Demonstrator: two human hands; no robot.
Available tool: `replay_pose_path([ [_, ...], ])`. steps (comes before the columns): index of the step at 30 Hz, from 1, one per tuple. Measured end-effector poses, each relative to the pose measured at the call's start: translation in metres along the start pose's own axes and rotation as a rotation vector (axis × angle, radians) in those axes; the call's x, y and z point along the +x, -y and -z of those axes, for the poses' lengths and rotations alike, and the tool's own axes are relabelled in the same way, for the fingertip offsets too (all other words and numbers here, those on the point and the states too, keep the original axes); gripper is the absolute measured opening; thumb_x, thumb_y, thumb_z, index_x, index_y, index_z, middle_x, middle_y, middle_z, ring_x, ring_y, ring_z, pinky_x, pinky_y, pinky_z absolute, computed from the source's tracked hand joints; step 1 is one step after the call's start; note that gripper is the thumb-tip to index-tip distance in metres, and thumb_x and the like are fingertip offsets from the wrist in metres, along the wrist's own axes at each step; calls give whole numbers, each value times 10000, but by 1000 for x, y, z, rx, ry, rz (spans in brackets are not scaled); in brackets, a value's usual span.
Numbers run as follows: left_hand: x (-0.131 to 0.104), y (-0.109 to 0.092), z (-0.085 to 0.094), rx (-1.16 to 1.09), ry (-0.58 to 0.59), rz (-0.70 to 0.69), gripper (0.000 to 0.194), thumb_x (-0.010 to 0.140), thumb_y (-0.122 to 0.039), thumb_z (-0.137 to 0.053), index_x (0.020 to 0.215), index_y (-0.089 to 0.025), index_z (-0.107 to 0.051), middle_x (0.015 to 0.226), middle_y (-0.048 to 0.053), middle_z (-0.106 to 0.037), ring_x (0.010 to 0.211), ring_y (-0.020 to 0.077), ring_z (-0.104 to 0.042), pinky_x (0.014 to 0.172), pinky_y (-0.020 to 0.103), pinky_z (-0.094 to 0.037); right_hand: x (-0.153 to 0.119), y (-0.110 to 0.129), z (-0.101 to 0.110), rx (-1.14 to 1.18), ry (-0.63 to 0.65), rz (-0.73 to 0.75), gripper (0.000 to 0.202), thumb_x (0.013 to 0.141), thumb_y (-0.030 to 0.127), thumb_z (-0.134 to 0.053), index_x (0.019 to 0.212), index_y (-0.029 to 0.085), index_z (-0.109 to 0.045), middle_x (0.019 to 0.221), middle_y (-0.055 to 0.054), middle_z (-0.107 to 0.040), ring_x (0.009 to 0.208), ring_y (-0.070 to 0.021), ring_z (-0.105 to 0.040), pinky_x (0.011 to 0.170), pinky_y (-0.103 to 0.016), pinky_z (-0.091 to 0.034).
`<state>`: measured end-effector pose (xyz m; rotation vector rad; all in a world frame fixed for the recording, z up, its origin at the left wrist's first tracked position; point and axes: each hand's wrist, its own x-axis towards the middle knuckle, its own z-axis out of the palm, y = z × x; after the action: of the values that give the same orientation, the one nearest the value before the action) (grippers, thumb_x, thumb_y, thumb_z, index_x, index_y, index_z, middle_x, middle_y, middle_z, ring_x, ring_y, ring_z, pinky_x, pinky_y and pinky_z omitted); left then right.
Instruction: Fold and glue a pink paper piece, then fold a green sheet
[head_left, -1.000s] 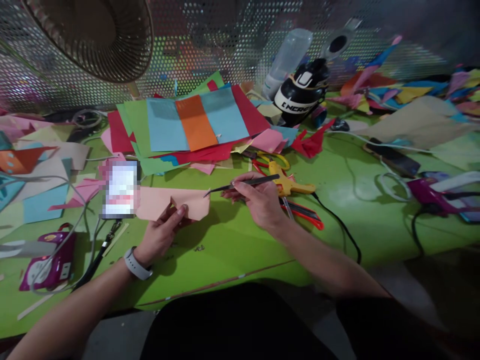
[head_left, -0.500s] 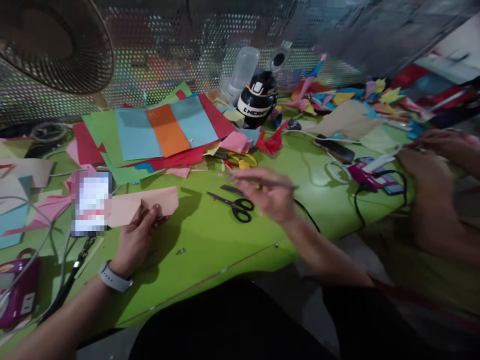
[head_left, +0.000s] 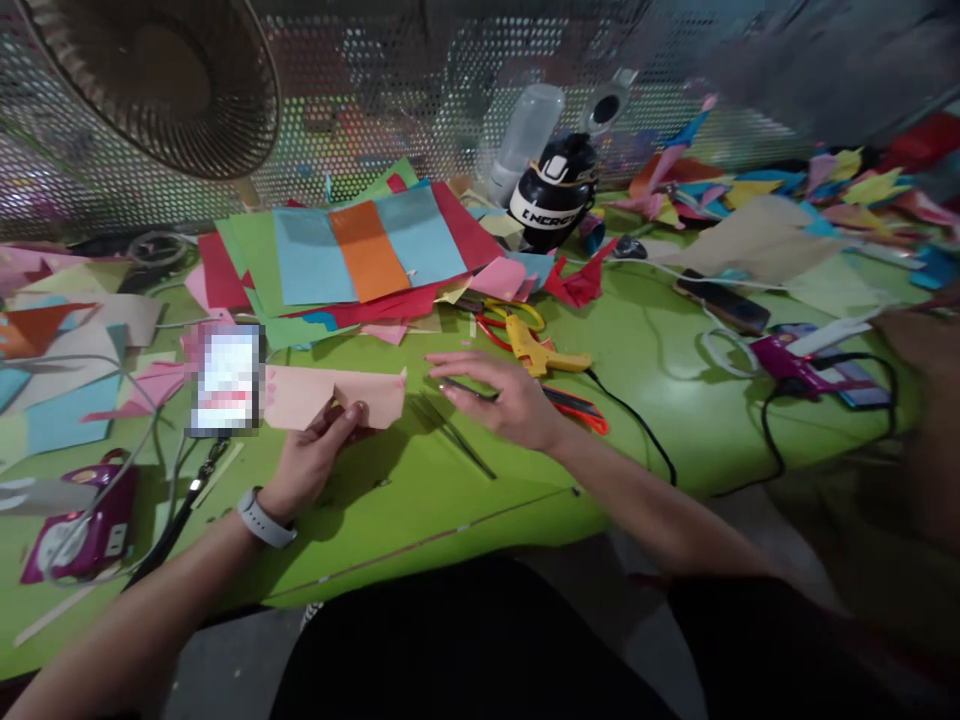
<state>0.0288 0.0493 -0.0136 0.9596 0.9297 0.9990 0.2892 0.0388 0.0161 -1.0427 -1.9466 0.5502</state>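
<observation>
- Pale pink paper [head_left: 300,395] is partly covered by the left hand [head_left: 321,440], so the folds beneath the fingers are hard to read.
- Under the right hand [head_left: 514,402] shows a dark, narrow object [head_left: 469,388]; the fingers cover much of it, and whether they grip it or merely hover over it cannot be told.
- Pixel blocks mask the screen of a phone [head_left: 225,382] beside the paper's left end; the fan [head_left: 161,85] is cut off by the top of the view, and another person's arm [head_left: 926,400] is dim at the right.
- The left hand is closed in a pinch, thumb in front, on the lower middle of the paper, which it holds up over the worktop [head_left: 420,515], left of centre and back from the near edge.
- The right hand is palm down, its fingers partly spread, right of the paper and apart from it.
- Slim metal tweezers [head_left: 461,445] lie slantwise on the glossy green worktop, between the paper and the near edge's right part.
- A yellow plastic glue gun [head_left: 541,348] and an orange-red cutter [head_left: 576,405] lie just beyond the right hand.
- Flat blue, orange, red and green sheets [head_left: 375,250] overlap towards the far edge, near a rounded black bottle [head_left: 551,195] with a white band, before a perforated metal screen [head_left: 390,110].
</observation>
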Motion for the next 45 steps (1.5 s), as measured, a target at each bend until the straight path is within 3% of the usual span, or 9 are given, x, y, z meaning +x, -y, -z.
replay_pose_path([
  [4,-3,-1,0,61,29,15,301,751,-422,-802,873,-164,-705,820,17,-700,771,162,-673,835,334,-605,24,6,-11,70,89,-121,213,872,378,-670,1006,214,-695,1304,-105,-650,1209,-242,-615,1019,-449,-488],
  [10,-4,0,1,93,97,0,276,795,-416,-767,864,-156,-707,813,32,-699,801,166,-667,816,318,-597,34,4,-15,74,261,-180,194,858,383,-676,806,198,-653,1358,-114,-604,1230,-261,-591,1063,-492,-418],
  [15,-5,-3,0,104,103,-2,280,776,-424,-784,810,-156,-712,739,12,-665,691,124,-627,710,249,-579,36,3,-14,140,305,-174,168,859,341,-667,774,202,-624,1327,-104,-625,1222,-244,-597,1062,-473,-414],
  [24,-4,-2,1,70,116,-15,242,791,-392,-781,811,-163,-706,725,0,-656,717,115,-636,734,226,-587,35,3,-15,164,315,-200,196,874,395,-658,818,207,-660,1354,-90,-614,1248,-246,-580,1079,-482,-413],
  [29,-1,1,6,10,114,-5,212,796,-355,-784,841,-167,-697,743,-8,-650,730,108,-643,729,220,-605,23,-4,13,119,231,-239,453,824,546,-690,1158,242,-659,1355,-92,-619,1269,-270,-568,1079,-505,-428],
  [34,5,0,4,-130,31,16,242,742,-312,-830,887,-192,-677,777,-25,-662,792,120,-658,728,252,-631,-17,-23,64,-255,-2,-295,267,905,415,-594,1064,226,-695,1207,-88,-695,1140,-258,-649,1037,-470,-478],
  [38,6,-1,0,-169,-5,45,263,720,-278,-844,893,-197,-662,791,-27,-673,841,135,-670,742,272,-638,-48,-44,87,-665,143,-465,426,833,329,-597,1229,179,-640,1341,-133,-611,1215,-342,-595,1037,-509,-477],
  [41,7,0,0,-180,-26,57,302,701,-276,-857,915,-196,-660,821,-18,-694,851,142,-680,757,287,-641,-57,-56,90,-786,274,-488,575,809,289,-574,1359,124,-540,1403,-161,-554,1277,-359,-539,1063,-501,-457],
  [45,7,1,3,-155,-37,54,314,710,-272,-852,946,-193,-660,865,4,-717,892,175,-700,795,331,-642,-59,-67,89,-875,297,-471,593,809,295,-547,1375,122,-505,1385,-173,-553,1251,-363,-542,1030,-500,-465],
])
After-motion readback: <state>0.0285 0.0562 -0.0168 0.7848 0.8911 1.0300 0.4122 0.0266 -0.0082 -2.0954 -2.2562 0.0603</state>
